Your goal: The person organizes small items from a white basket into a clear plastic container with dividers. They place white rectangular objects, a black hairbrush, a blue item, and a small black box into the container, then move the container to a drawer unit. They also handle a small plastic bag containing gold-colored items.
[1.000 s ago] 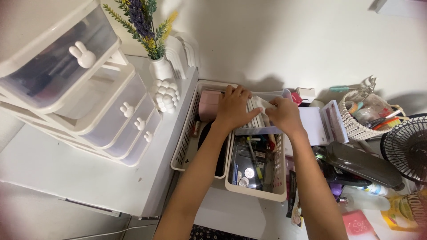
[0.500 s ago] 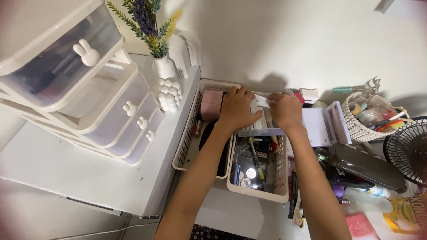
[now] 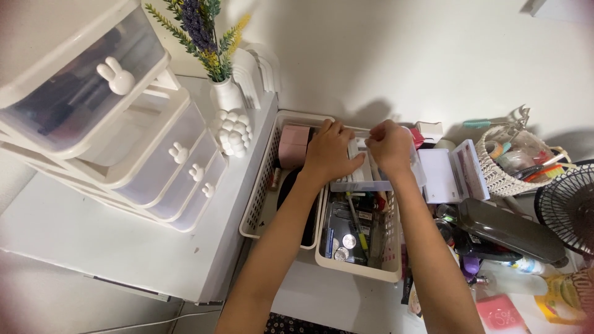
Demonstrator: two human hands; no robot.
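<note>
Both my hands are over the far end of a cream slotted basket [image 3: 388,263] packed with pens, coins and small items. My left hand [image 3: 330,151] lies palm down with fingers spread on a clear plastic box [image 3: 362,179] that rests across the basket's top. My right hand [image 3: 391,147] is curled around the right end of that same box, fingertips pinching something at its upper edge. What the fingers pinch is hidden. A second cream basket [image 3: 260,207] sits just left, holding a pink box [image 3: 293,143] and a black object.
A white drawer unit [image 3: 124,142] with rabbit-shaped knobs stands on the left, a white vase [image 3: 226,99] of artificial flowers beside it. On the right are a woven basket [image 3: 498,176] of small items, a white open case [image 3: 451,176], a black flat case [image 3: 507,229], a fan [image 3: 569,207] and bottles.
My hands have shifted slightly toward the wall over the clear box, and my right hand has curled tighter at its right end. The view has tilted a little.
</note>
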